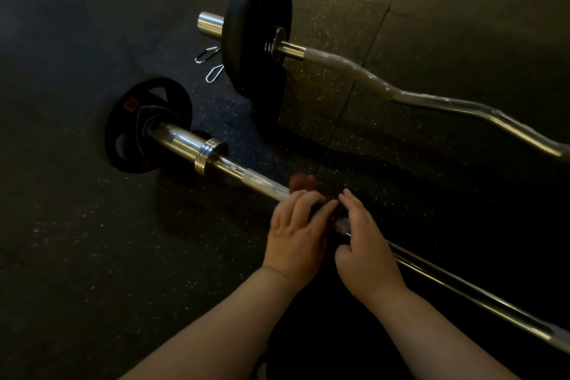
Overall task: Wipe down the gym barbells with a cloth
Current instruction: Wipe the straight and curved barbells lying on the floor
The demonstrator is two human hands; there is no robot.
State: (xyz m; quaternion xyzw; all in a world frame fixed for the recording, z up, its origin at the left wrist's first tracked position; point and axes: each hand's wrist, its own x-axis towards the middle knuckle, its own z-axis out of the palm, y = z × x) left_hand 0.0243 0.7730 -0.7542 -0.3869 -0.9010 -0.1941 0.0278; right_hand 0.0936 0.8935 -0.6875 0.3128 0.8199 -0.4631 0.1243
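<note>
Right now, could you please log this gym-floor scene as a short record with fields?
near bar: straight barbell lying on the floor, small plate at its far end
far bar: curl bar with large plate
loose item: spring clips on the floor beside the large plate
left hand: on the near bar
right hand: beside it, fingers extended
cloth: dark reddish, partly hidden behind the hands

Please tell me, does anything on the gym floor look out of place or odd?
Yes. Two metal spring clips lie loose on the dark floor beside the big plate of the curved bar, not on its end. Both bars also show what looks like clear wrapping; the straight bar has it near the left hand.
</note>
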